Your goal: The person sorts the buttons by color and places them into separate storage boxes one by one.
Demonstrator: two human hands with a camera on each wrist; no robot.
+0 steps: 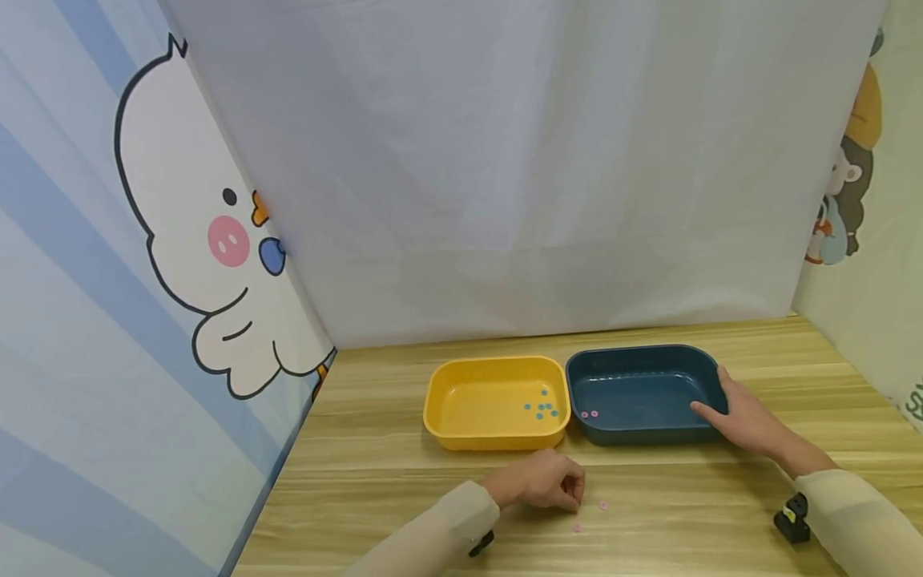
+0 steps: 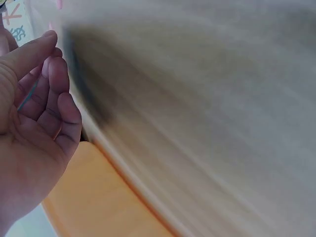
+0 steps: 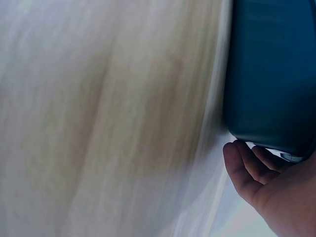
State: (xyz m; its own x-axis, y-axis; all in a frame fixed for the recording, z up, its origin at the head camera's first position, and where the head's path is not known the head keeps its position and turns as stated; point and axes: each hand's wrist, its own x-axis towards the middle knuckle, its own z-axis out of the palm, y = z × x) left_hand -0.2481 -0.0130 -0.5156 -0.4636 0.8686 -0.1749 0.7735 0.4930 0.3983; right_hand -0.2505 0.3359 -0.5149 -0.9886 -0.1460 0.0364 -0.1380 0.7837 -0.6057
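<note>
My left hand (image 1: 542,479) is low over the table in front of the trays, fingers curled and thumb tip against the forefinger. Nothing shows between those fingertips (image 2: 49,37). Close by on the table lie two tiny pink rings, a farther one (image 1: 603,505) and a nearer one (image 1: 577,527). My right hand (image 1: 750,418) holds the right end of the dark blue tray (image 1: 649,437), thumb over the rim and fingers (image 3: 242,165) against the outside. Two pink rings (image 1: 590,414) sit in that tray's front left corner. Several small blue rings (image 1: 541,407) lie in the yellow tray (image 1: 497,442).
The two trays stand side by side on a wood-grain table (image 1: 360,481). A white curtain (image 1: 505,176) hangs behind them, with a printed cloth (image 1: 180,264) on the left. A small black device (image 1: 793,519) is at the right sleeve.
</note>
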